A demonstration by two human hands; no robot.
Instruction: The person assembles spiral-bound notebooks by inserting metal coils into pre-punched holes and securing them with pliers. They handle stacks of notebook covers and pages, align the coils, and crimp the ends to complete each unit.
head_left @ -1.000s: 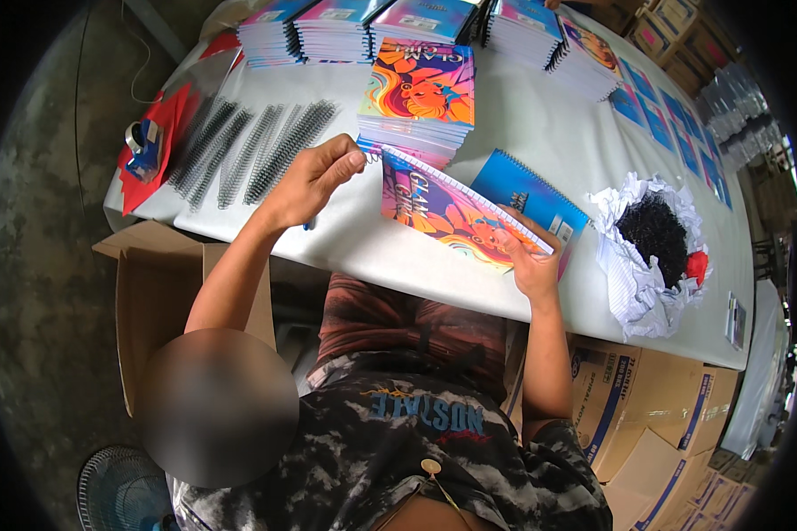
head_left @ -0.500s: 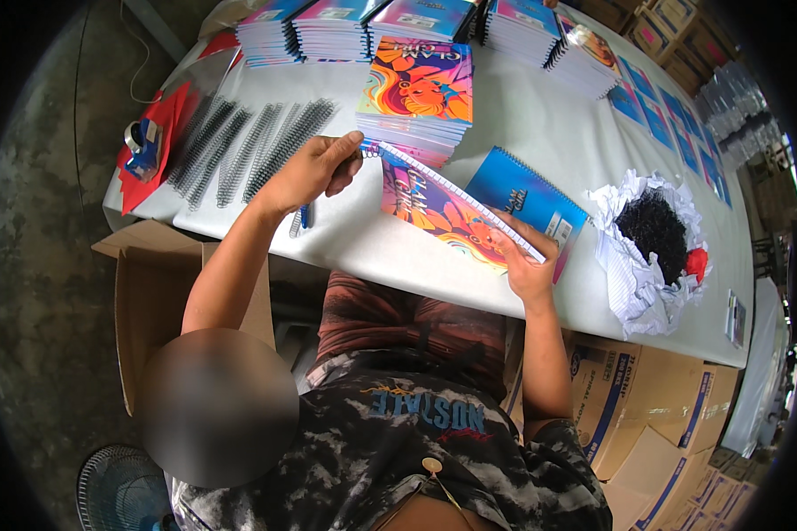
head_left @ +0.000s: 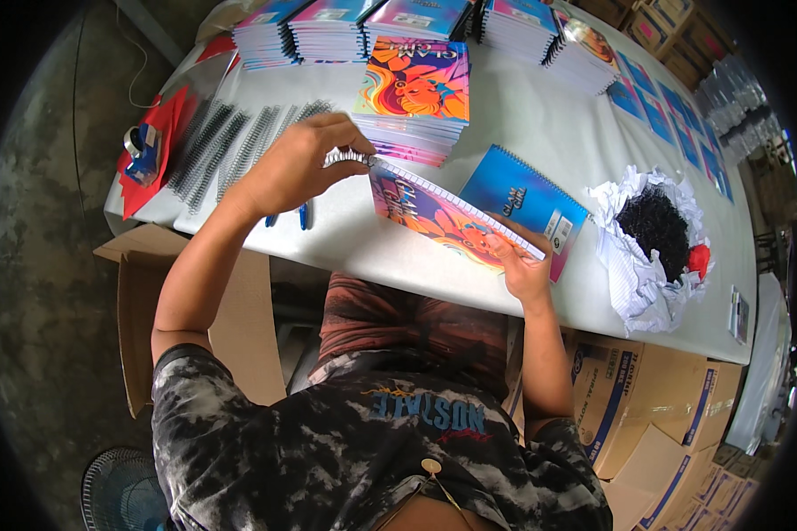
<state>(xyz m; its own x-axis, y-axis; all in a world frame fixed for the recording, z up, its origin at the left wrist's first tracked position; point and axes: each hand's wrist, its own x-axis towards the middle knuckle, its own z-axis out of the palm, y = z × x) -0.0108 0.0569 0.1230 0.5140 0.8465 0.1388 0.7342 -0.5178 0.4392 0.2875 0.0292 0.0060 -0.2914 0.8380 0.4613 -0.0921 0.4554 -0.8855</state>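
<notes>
Under both hands spreads the white worktop (head_left: 540, 133), the largest thing in view. Beyond the left hand (head_left: 297, 164), at the far edge, stand rows of stacked notebooks (head_left: 328, 26), and nearer, just past its fingertips, a lower stack (head_left: 413, 97) with a bright orange and purple cover on top. Below the right hand (head_left: 522, 270), off the near edge, sit cardboard boxes (head_left: 646, 407). Well to the right of that hand lies a crumpled white paper (head_left: 633, 265) holding a heap of black scraps (head_left: 651, 221). Between the hands lies the notebook (head_left: 443, 217), its colourful cover up and its spiral-bound edge running from one hand to the other. Just beyond the right hand, touching the notebook's far side, rests a blue notebook (head_left: 518, 195). Left of the left hand lie black spiral coils (head_left: 230, 142) in a row, then a red sheet (head_left: 164, 146) with a tape dispenser (head_left: 144, 152) on it. Under the left wrist lie two blue pens (head_left: 301, 214). The left hand is pinched shut on the silver coil (head_left: 350, 157) at the notebook's left end. The right hand clamps the notebook's right corner, fingers on top.
</notes>
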